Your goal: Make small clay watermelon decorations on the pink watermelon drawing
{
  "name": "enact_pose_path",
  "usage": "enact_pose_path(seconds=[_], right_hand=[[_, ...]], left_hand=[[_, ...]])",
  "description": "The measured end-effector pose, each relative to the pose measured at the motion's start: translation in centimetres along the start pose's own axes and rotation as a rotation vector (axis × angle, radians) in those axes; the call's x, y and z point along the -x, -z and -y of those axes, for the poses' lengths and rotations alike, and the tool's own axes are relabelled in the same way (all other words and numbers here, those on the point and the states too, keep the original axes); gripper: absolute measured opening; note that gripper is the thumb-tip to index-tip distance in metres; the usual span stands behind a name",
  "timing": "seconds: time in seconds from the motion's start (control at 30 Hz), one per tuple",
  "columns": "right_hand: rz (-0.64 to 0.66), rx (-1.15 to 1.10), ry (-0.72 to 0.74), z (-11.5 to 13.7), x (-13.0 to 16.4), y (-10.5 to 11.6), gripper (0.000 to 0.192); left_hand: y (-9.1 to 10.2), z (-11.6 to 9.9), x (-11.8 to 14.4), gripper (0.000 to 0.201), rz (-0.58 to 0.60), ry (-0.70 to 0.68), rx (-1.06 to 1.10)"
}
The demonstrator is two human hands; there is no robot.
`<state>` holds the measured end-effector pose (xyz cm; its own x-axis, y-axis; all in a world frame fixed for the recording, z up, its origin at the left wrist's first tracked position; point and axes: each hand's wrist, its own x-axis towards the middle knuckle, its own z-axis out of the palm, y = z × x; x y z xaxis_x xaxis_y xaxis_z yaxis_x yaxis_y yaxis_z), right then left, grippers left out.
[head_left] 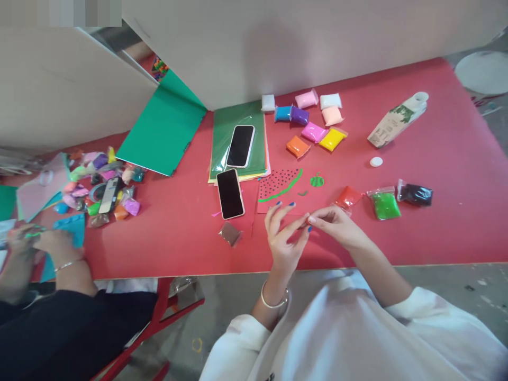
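Two hands meet at near edge of red table [436,159]: left hand [283,238] fingers half spread, right hand [335,225] fingertips pinched together; pinched thing too small to tell. Just beyond: flat red card [278,185] with dotted watermelon slice. Two glossy black phones [230,193]. Eight soft clay packets [313,132] clustered.

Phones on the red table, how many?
3. One phone lies face-up on the green sheets, a second phone sits just below on the table, a third rests in the co-worker's clay pile; others could be hidden.
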<state>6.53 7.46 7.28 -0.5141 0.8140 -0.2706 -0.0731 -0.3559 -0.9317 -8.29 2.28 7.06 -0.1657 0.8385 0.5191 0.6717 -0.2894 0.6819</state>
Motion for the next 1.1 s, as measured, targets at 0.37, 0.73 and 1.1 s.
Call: enact_pose_path(seconds=[0.37,0.73,1.1], right_hand=[[-0.096,0.171,0.022,0.2,0.1,0.2,0.043],[-0.116,0.012,0.189,-0.2,1.1,-1.4,0.047],[-0.112,0.158,0.214,-0.9,1.8,-1.0,0.036]], left_hand=[[-0.2,0.8,-0.2,0.021,-0.095,-0.106,-0.043],[-1.1,1.5,0.2,0.03,-0.152,0.024,0.074],[-1.7,1.9,0.6,0.028,-0.103,0.126,0.185]])
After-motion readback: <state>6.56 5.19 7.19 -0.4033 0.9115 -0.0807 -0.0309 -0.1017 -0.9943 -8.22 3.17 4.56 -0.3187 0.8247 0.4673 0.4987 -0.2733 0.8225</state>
